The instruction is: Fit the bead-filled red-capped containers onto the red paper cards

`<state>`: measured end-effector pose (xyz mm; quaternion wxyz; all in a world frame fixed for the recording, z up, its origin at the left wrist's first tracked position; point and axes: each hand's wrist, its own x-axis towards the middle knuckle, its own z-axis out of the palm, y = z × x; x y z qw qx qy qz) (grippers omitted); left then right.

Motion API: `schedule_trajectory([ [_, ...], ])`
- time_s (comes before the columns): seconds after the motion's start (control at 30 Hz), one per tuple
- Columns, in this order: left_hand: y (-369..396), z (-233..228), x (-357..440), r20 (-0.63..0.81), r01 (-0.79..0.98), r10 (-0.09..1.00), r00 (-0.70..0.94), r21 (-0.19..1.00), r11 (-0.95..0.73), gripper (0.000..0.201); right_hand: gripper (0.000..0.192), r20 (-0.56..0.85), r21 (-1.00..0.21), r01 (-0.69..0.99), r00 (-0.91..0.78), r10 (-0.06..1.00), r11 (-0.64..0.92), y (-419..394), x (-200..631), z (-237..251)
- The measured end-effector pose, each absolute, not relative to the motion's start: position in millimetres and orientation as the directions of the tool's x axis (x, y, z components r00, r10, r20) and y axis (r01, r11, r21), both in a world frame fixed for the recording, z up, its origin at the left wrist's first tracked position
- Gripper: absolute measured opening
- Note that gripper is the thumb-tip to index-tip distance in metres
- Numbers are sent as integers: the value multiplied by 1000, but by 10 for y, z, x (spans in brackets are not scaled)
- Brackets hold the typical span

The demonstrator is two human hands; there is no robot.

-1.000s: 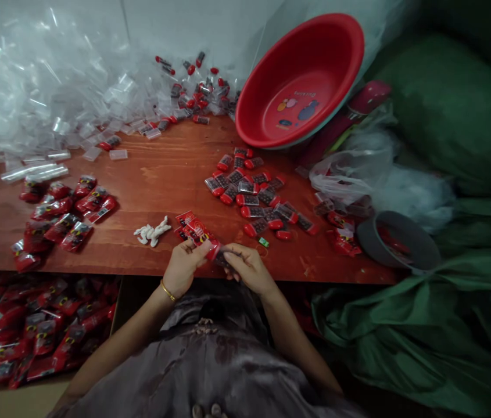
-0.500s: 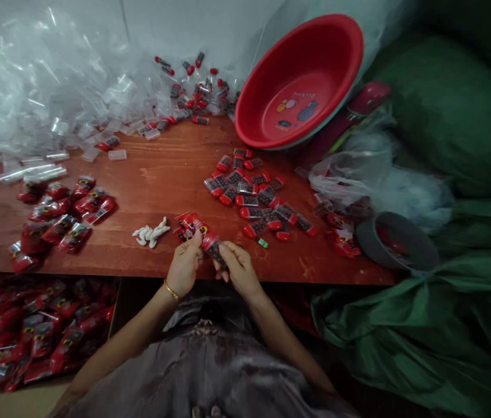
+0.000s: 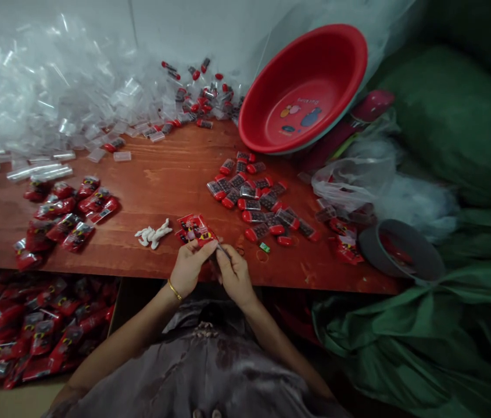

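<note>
- Red little packet, shiny and printed, sits at the near edge of the wooden surface, right at the person's fingertips
- Left hand pinches the packet's near end, fingers closed on it
- Right hand presses in just beside it, fingers closed on a small dark piece; what that piece is I cannot tell
- I think this step is pushing the small piece into the packet
- Next move needs a steady pinch, with the packet's mouth kept open so the piece slides in straight
- Loose red-capped pieces lie at 1 o'clock from the hands
- Filled packets are piled at 10 o'clock
- Red basin leans far off at 1 o'clock
- White bits lie just beside the packet at 9 o'clock
</note>
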<state>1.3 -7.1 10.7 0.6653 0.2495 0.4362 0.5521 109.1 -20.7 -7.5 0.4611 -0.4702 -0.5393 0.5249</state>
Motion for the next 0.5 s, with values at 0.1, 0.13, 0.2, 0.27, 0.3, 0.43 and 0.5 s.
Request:
schedule_trajectory([
  [0.1,-73,90,22,-312,-452,940,138,825,341,34,32,-105,-977,-172,-125,987,-126,-197,1043,-94],
  [0.13,-73,88,24,-318,-441,933,169,822,360,34,33,-125,-964,-220,-125,984,-151,-191,1029,-95],
  [0.2,-69,87,28,-315,-463,935,164,812,355,35,33,-131,-956,-246,-122,984,-158,-173,1014,-84],
  [0.27,-64,87,32,-289,-502,952,105,811,301,36,32,-112,-969,-206,-124,986,-136,-151,1014,-63],
  [0.3,-63,85,35,-272,-506,959,84,817,276,36,31,-102,-975,-184,-126,987,-124,-140,1017,-53],
  [0.43,-66,72,34,-277,-460,955,102,839,292,34,29,-129,-966,-211,-116,985,-151,-117,1025,-45],
  [0.5,-52,79,17,-315,-467,944,97,823,323,34,26,-145,-949,-263,-135,980,-176,-121,1029,-60],
])
